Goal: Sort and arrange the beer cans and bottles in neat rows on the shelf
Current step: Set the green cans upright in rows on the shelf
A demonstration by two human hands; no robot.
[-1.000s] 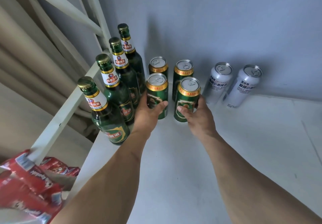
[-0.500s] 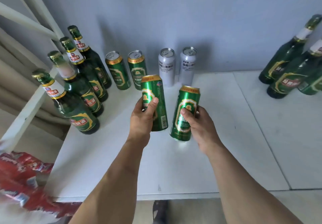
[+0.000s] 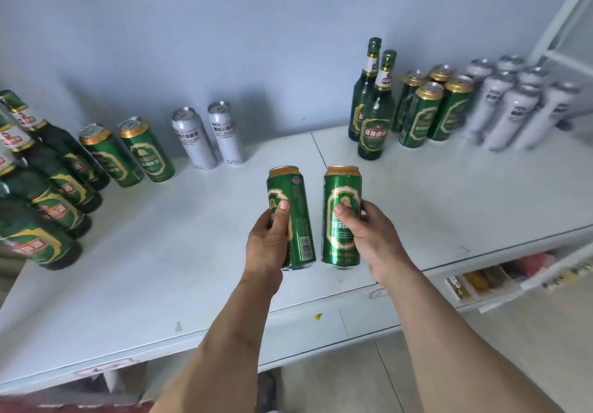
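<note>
Both arms come in from 6 o'clock. Left hand (image 3: pixel 271 241) wraps a green can (image 3: pixel 290 217), thumb across the label, fingers curled behind. Right hand (image 3: pixel 369 236) grips a second green can (image 3: pixel 341 217) the same way. Both cans upright, side by side with a small gap, lifted clear of the white shelf (image 3: pixel 160 268) near its front edge.

Change: a second ago these two stood as the front pair of the green-can block at the left end, next to the bottles. They're off the shelf now and the view has swung right, so the right-hand group is visible. My read: they're being moved over to the bigger green-can cluster.

At 9 o'clock: row of green bottles (image 3: pixel 41 197), blurred at frame edge. At 10 o'clock: two green cans left behind (image 3: pixel 128 152), then two white cans (image 3: pixel 208 136) against the wall.

At 1 o'clock: two green bottles (image 3: pixel 373 101), then four green cans (image 3: pixel 433 107) in a tight block. At 2 o'clock: a cluster of white cans (image 3: pixel 516 101), motion-blurred, count unclear.

Implication: sorting is only partly done. Each type sits in two separate groups, left and right. Likely drop spot is in front of the 1 o'clock green block; open shelf there.
</note>
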